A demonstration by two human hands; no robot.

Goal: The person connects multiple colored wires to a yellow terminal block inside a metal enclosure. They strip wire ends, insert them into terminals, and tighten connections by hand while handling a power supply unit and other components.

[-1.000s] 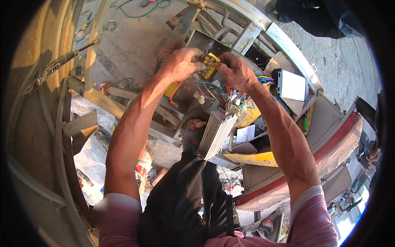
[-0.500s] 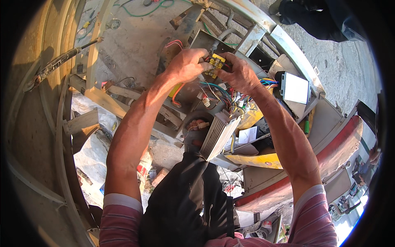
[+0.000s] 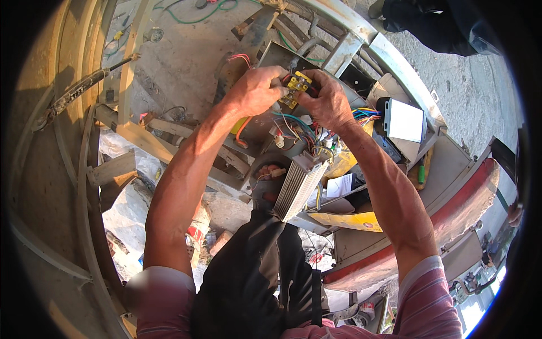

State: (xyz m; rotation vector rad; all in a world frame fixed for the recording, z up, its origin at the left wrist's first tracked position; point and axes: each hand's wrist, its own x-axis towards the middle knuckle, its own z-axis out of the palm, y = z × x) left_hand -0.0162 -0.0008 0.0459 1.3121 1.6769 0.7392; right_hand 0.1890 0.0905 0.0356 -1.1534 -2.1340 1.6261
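Right hand (image 3: 330, 105) near tangled wires (image 3: 307, 130)

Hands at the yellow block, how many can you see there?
2. The left hand is at the left side of the yellow block, and the right hand is at its right side. Some fingertips are hidden, but both hands show clearly.
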